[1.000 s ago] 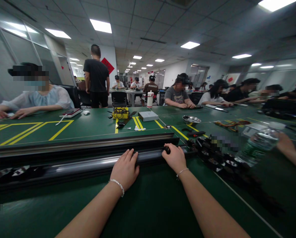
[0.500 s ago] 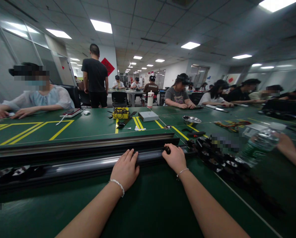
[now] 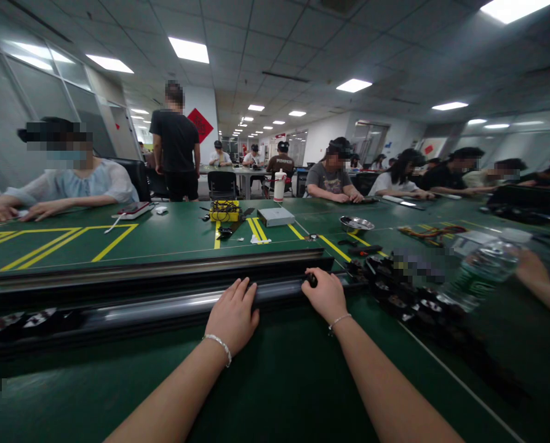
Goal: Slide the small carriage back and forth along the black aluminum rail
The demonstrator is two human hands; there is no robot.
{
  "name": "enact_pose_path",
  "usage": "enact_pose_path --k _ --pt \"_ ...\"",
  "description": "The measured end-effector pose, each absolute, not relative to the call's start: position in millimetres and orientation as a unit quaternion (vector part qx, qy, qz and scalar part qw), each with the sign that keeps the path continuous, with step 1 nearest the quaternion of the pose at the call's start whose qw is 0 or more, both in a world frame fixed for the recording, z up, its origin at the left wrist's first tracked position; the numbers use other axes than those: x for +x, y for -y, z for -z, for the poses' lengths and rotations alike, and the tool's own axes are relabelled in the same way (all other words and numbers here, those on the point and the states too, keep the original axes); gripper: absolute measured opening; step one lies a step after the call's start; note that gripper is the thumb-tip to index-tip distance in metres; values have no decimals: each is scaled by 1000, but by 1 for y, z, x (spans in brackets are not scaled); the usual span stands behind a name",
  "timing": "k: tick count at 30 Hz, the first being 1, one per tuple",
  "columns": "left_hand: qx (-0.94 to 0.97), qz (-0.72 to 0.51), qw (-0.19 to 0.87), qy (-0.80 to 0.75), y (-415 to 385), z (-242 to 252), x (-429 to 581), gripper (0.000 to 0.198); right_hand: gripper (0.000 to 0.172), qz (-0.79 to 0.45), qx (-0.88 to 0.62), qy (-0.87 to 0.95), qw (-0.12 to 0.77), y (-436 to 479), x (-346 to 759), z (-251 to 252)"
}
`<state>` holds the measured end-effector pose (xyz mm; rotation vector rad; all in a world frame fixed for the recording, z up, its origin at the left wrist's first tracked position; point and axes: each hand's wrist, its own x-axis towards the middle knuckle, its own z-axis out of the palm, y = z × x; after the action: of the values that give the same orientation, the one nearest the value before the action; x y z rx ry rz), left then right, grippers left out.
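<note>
A long dark metal rail [image 3: 150,312] with a glossy top lies across the green table in front of me. My left hand [image 3: 233,314] rests on it with the fingers stretched out over its top. Farther right along the rail, my right hand [image 3: 325,294] is closed, thumb and fingers curled around a small black part [image 3: 312,280], mostly hidden. A row of black parts with shiny metal pieces [image 3: 422,301] runs off to the right of my right hand. Similar black and silver pieces [image 3: 37,319] sit in the rail's left end.
Another long rail [image 3: 164,269] lies just behind. On the right, a person's hand [image 3: 533,271] is at a clear plastic bottle [image 3: 475,277]. Beyond are a metal bowl [image 3: 357,224], a grey box [image 3: 275,216] and a yellow container with black cables [image 3: 224,210]. Several people sit around the table.
Both my hands and the rail stay where they were. The standing person in the background has shifted slightly to the left.
</note>
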<state>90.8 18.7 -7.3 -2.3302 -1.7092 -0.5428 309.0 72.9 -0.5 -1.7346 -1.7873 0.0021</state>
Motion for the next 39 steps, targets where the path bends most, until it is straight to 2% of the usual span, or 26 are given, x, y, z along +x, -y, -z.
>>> enact_pose_path --k 19,39 --pt "-786 181 88 585 -18 5 91 50 31 7 -658 680 323 -70 309 -3" --pt "-787 182 94 582 -18 6 91 50 27 -6 -655 683 322 -70 309 -5"
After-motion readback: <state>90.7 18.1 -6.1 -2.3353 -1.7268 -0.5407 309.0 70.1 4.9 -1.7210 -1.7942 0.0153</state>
